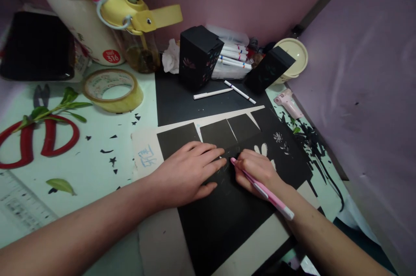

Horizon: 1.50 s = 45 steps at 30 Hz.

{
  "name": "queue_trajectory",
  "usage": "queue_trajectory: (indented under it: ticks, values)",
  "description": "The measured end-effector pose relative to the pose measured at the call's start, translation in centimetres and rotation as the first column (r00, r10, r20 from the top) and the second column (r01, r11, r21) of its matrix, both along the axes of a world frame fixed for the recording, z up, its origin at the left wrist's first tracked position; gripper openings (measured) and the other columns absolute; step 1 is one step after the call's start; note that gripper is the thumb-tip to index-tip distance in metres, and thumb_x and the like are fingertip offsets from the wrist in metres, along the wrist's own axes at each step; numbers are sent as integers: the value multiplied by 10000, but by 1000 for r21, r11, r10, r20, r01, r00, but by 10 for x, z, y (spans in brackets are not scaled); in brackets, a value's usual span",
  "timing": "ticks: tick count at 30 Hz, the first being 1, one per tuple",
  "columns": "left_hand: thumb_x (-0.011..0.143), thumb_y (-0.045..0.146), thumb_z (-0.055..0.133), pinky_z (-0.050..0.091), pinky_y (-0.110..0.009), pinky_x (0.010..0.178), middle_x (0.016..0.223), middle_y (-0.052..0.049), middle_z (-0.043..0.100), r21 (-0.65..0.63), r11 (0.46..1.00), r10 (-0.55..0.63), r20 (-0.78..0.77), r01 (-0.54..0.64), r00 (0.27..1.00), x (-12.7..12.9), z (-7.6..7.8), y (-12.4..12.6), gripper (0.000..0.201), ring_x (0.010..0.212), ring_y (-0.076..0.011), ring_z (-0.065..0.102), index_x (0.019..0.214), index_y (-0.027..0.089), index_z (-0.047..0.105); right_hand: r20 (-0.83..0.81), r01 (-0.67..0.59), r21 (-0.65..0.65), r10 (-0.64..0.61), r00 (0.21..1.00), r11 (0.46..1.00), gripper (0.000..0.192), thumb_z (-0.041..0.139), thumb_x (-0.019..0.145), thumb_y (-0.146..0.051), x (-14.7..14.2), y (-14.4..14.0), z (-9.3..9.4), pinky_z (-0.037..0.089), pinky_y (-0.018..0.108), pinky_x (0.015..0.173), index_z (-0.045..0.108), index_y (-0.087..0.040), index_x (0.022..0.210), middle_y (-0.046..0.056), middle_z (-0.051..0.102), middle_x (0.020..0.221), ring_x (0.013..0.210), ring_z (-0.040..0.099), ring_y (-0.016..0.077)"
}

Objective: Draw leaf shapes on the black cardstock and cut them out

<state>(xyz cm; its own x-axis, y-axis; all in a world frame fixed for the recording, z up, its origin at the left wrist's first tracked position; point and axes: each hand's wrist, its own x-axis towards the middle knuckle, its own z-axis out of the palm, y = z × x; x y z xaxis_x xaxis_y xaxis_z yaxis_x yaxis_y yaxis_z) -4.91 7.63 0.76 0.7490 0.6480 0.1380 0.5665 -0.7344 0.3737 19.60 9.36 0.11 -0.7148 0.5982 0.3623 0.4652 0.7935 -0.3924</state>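
Observation:
A sheet of black card (217, 232) with flaps slit along its far edge lies on a pale board (162, 232). My left hand (188, 172) rests flat on the card, fingers stretched out and holding nothing. Close to its fingertips, my right hand (255, 170) is closed around a slim pink pen-shaped tool (273, 198) with a pale end. That tool's working tip is hidden under my fingers. Beside my right hand, light petal-shaped openings (261, 150) show in the card. Farther right are a fine flower pattern (277, 137) and a small leaf pattern (285, 148).
Two black boxes (198, 57) (269, 70) stand at the back, with white markers (232, 55) between them. Left are clear tape (112, 89), red-handled scissors (61, 137), a ruler (19, 206), a yellow-topped bottle (139, 50) and a white flask (84, 24). Black scraps (308, 141) lie right.

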Motion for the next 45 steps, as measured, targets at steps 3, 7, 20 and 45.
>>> queue_trajectory:
  ticks: [3,7,20,45]
  values:
    - [917,372,580,368,-450,1072,1447,-94,524,1,1000,0,1,0,1000,0,1,0,458,1315,-289,470,1339,197,543,7,-9,3,9,1000,1000,259,511,906,-110,1,1,0,382,294,570,450,-247,694,-11,478,623,580,450,158]
    - [916,369,581,377,-450,1066,1436,-99,534,7,1000,1,6,-1,1000,0,2,1,457,1310,-291,474,1338,196,545,-19,-11,-16,11,1000,1000,234,514,915,-121,2,1,-1,406,283,574,475,-244,719,-11,498,636,589,474,152]
    - [925,374,563,366,-458,1074,1457,-85,516,-12,1000,2,-23,-2,1000,0,3,0,469,1323,-291,457,1358,199,528,-156,52,-16,-53,986,999,141,572,885,-99,-4,0,5,498,245,564,546,-237,865,5,631,710,603,608,133]
    - [929,372,556,363,-458,1072,1454,-82,518,1,1000,4,-13,-4,1000,0,1,1,466,1318,-288,454,1357,192,524,-61,54,-50,-57,996,997,168,535,927,-117,-5,-1,3,441,260,581,529,-233,806,0,558,692,602,541,138]
